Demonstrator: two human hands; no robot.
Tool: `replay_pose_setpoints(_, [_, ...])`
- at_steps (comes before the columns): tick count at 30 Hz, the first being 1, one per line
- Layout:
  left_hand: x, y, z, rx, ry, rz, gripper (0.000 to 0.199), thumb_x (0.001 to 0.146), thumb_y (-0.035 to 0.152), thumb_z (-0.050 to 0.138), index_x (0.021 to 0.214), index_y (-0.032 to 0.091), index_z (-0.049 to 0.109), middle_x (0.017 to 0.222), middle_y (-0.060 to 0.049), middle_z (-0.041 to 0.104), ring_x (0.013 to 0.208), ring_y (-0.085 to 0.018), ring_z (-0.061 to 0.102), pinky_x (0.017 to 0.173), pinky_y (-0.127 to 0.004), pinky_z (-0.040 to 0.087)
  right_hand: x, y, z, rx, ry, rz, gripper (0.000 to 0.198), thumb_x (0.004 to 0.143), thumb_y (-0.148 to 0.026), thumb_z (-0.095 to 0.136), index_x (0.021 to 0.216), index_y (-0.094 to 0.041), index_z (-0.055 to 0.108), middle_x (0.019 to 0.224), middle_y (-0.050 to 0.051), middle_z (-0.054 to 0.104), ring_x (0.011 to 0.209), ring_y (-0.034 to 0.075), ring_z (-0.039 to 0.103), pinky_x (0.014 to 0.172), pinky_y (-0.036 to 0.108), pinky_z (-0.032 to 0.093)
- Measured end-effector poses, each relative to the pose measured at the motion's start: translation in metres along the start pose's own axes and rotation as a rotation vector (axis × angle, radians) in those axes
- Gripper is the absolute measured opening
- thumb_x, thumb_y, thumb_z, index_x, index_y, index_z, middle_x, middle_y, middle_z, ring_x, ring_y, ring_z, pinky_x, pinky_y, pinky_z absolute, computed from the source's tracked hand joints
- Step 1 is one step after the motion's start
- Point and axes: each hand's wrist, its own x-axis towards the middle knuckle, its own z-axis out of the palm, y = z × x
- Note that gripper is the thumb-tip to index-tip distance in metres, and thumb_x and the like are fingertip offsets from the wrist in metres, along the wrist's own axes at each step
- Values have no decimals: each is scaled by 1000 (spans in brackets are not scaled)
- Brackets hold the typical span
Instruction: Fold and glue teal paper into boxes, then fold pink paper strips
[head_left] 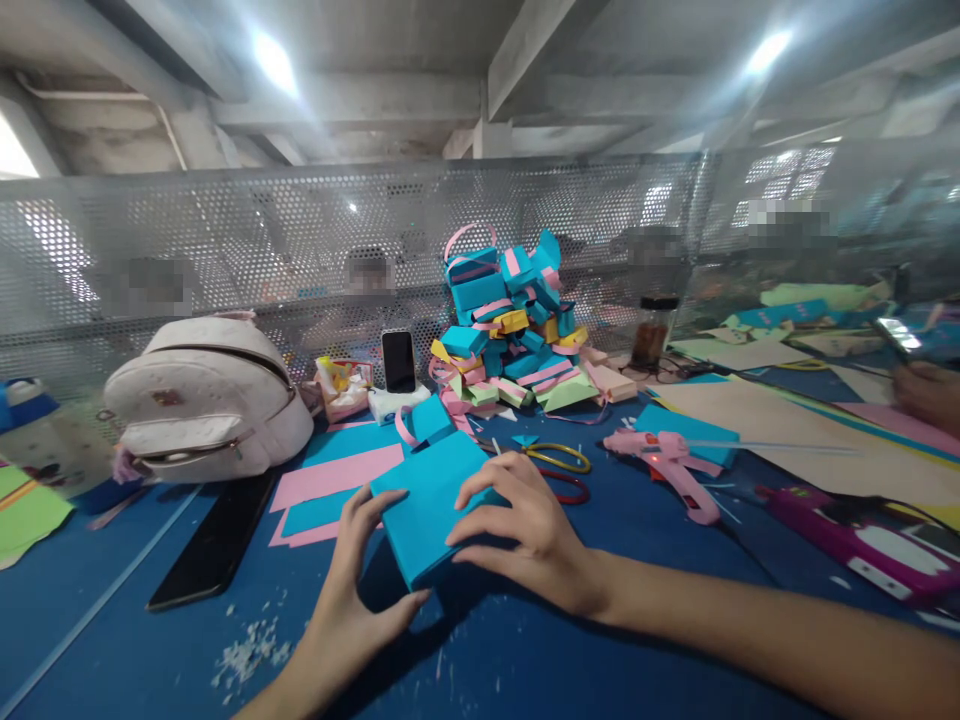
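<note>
A blue paper box (435, 505) is held between my two hands above the blue table. My left hand (360, 570) grips its left side, fingers on the upper left edge and thumb under the near corner. On the right side, my right hand (517, 525) has its fingers curled against the box. A smaller blue paper piece with a pink strip (427, 422) lies just behind the box; I cannot tell if they are joined. Scissors with yellow handles (559, 457) and red scissor-like handles (570, 488) lie beyond my right hand.
A pink glue gun (667, 460) lies to the right, near a purple device (862, 545). Paper boxes are piled (510, 330) at the back. On the left are a white backpack (210, 400), a black phone (214, 545) and pink sheets (337, 475). Another person's hand (930, 400) shows at far right.
</note>
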Motion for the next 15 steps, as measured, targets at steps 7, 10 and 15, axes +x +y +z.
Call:
replay_pose_setpoints(7, [-2, 2, -1, 16, 27, 16, 69, 77, 42, 76, 136, 43, 41, 151, -4, 27, 150, -37, 10, 115, -62, 25, 0, -1, 1, 58, -2, 44, 8, 85, -25, 75, 92, -25, 72, 101, 2, 65, 97, 21, 52, 87, 38, 39])
replay_pose_setpoints(10, [-3, 3, -1, 23, 28, 24, 70, 76, 41, 76, 136, 42, 42, 151, -4, 27, 150, -37, 12, 116, -61, 25, 0, -1, 1, 71, -7, 53, 7, 86, -25, 74, 93, -26, 71, 101, 2, 65, 97, 21, 52, 87, 38, 39])
replay_pose_setpoints(15, [-3, 4, -1, 36, 20, 33, 70, 77, 39, 76, 138, 40, 40, 153, -6, 25, 150, -37, 8, 117, -62, 20, 0, -1, 1, 73, -8, 48, 3, 88, -26, 71, 91, -26, 71, 100, 1, 66, 95, 20, 53, 86, 38, 38])
